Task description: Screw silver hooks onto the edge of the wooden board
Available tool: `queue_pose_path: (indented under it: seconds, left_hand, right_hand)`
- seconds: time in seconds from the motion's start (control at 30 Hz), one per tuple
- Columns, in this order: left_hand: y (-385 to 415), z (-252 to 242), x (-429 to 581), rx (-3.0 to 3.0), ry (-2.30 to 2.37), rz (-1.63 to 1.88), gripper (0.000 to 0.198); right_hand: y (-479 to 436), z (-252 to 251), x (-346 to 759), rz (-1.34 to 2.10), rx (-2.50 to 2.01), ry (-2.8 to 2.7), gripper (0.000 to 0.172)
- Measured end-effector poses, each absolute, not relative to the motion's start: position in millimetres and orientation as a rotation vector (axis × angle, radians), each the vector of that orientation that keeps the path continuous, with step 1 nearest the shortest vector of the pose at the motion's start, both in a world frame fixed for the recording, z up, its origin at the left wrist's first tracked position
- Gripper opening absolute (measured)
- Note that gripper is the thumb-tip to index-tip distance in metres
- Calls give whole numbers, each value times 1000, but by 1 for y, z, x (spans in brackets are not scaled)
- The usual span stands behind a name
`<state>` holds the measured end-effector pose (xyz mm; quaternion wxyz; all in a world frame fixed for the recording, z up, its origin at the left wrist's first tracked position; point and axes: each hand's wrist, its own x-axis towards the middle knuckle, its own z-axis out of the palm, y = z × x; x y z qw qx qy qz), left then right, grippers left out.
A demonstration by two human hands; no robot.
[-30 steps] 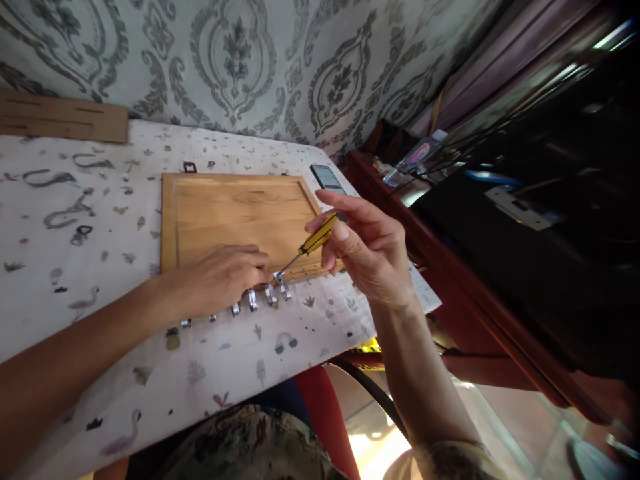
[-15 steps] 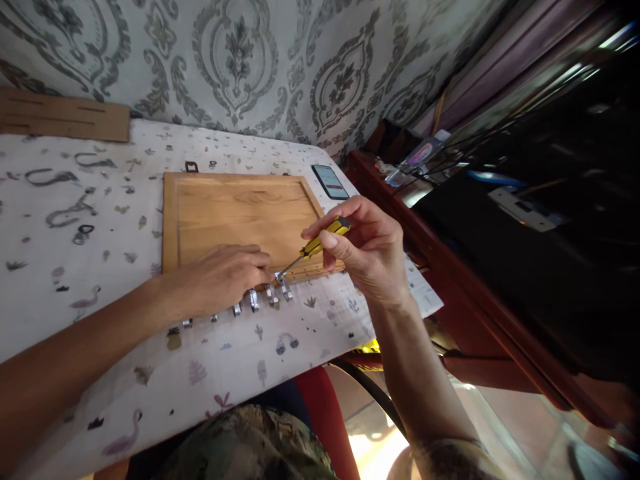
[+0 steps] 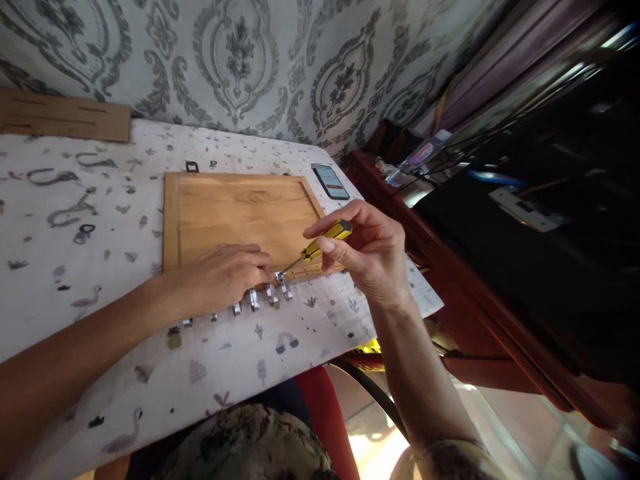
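I watch through the head view and take the board [image 3: 240, 210] as my dial, twelve toward the wall. It lies flat on the cloth [image 3: 225, 373], with a row of metal clips [image 3: 253, 300] along its near edge, from seven round to five.

My right hand [image 3: 365, 250], out between three and four, grasps the screwdriver [image 3: 327, 240] by its handle, thumb against fingers. The shaft slants down toward seven, and its tip appears to meet the last clip, at five. My left hand [image 3: 227, 277] rests over the near edge at six, fingers bent, fingertips beside that same clip; whether they pinch it or only press, I cannot tell.

The slant worries me most. A tilted tip could ride out of a screw head and skid toward the left fingertips, which sit close by. The right grip looks light, held by the fingertips, so the handle could roll under load. Should the left hand press unevenly, the clip might pivot out of line with its neighbours, or the board might slide, since cloth lets things creep. The phone [image 3: 331, 183] at two lies apart from all this, though a wide backward swing of the right hand could knock it.
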<state>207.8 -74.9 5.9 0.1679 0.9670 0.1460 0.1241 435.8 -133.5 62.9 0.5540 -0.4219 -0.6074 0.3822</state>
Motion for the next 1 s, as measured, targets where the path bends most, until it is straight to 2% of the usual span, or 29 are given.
queue_pose_path:
  seconds: [0.2,0.33,0.53,0.67,1.0]
  left_hand:
    - [-75,6,207,2730,405,373,30]
    - [-75,6,207,2742,407,363,29]
    - [-75,7,208,2743,427,336,29]
    - [-75,8,208,2729,417,350,30]
    - [-75,8,207,2730,423,322,26]
  right_hand:
    - [-131,64,449,1007,-971,-1543,34]
    - [-130,61,447,952,-979,-1518,23]
    - [-127,55,436,877,-984,-1462,40]
    - [-127,52,433,852,-1007,-1454,45]
    - [-130,59,450,1021,-993,-1533,32]
